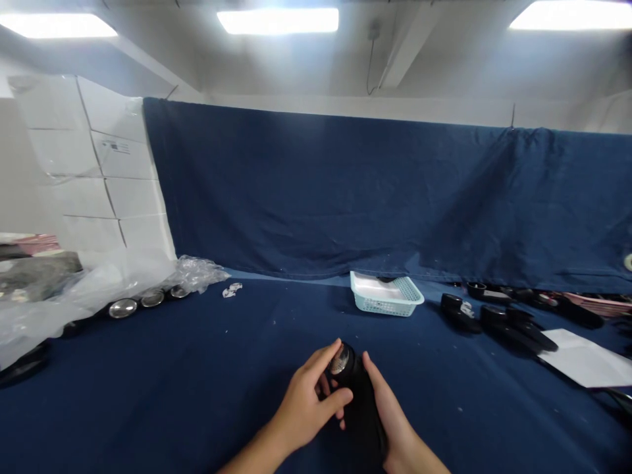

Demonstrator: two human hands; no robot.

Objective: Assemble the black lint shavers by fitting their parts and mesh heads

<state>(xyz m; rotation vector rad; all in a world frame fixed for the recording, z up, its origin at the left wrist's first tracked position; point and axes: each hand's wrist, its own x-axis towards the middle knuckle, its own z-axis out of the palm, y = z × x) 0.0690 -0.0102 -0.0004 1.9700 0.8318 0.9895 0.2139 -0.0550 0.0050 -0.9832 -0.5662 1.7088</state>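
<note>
Left hand (305, 400) grasps the device (362, 401) near its head (340, 361), right hand (393, 415) clasps its body (364, 421) (probably stiff, slick; best held there).

You stand in what looks like a workshop: dark blue cloth (148, 382) covers your broad worktop, where black parts (508, 329) lie loose near a plastic basket (382, 307). To your left are stacked white cartons (133, 161) and clear film (197, 273), while 3 bright lights (278, 21) shine from a plain ceiling (306, 62).
</note>
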